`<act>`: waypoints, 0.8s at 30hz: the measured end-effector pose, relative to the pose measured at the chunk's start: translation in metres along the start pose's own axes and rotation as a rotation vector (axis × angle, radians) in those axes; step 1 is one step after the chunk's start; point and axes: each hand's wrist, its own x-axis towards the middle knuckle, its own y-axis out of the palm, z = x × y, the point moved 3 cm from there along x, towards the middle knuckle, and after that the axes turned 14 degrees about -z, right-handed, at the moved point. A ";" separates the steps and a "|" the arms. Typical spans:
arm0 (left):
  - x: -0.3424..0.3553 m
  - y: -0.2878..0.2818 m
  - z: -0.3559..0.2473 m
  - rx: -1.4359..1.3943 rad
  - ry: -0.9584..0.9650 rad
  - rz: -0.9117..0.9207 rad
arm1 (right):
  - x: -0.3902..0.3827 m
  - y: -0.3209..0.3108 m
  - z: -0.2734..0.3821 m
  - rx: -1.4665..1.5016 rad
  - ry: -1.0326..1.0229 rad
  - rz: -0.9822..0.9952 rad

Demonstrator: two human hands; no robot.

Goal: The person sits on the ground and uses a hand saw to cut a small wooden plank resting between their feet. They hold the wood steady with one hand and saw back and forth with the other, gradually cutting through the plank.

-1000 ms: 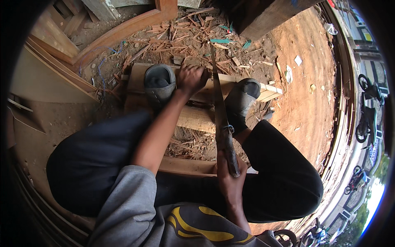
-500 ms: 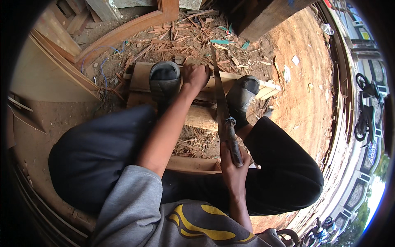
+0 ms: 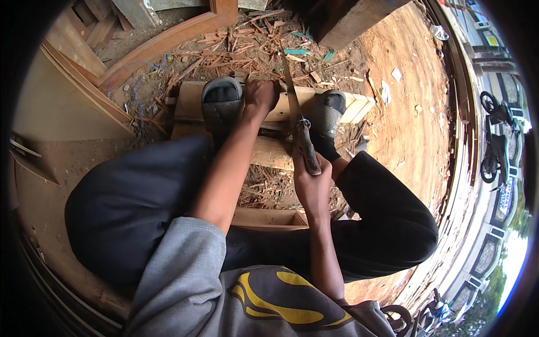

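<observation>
My right hand (image 3: 309,185) grips the worn handle of a handsaw (image 3: 306,145). Its long thin blade (image 3: 291,84) angles up across a pale board (image 3: 298,104), and its tip lies over the wood scraps beyond. My left hand (image 3: 261,96) is closed on the board's far edge, just left of the blade; its fingertips are partly hidden. My left sandal (image 3: 220,106) rests on the board, with my right sandal (image 3: 328,115) at the right of the blade. A second timber (image 3: 268,154) lies nearer me, below the board.
Splinters (image 3: 219,42) litter the dirt beyond. Wooden frames (image 3: 147,54) and a plywood sheet (image 3: 73,101) are at the left, a thick beam (image 3: 359,19) at the top. Motorbikes (image 3: 493,151) and a paved area show at the far right.
My right hand and the saw have moved forward, away from me, so the handle sits higher in view. My left hand stays on the board.
</observation>
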 end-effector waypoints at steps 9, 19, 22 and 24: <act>-0.007 -0.032 -0.015 -0.277 -0.151 -0.211 | -0.019 -0.037 -0.003 -0.012 0.087 0.008; -0.005 -0.043 0.005 -0.305 0.135 -0.285 | -0.033 -0.002 -0.015 0.089 0.063 -0.005; -0.005 -0.032 -0.002 -0.276 0.163 -0.252 | -0.034 -0.001 -0.024 0.066 0.069 -0.020; 0.003 -0.014 0.007 -0.209 0.170 -0.176 | -0.032 0.000 -0.020 0.087 0.079 -0.012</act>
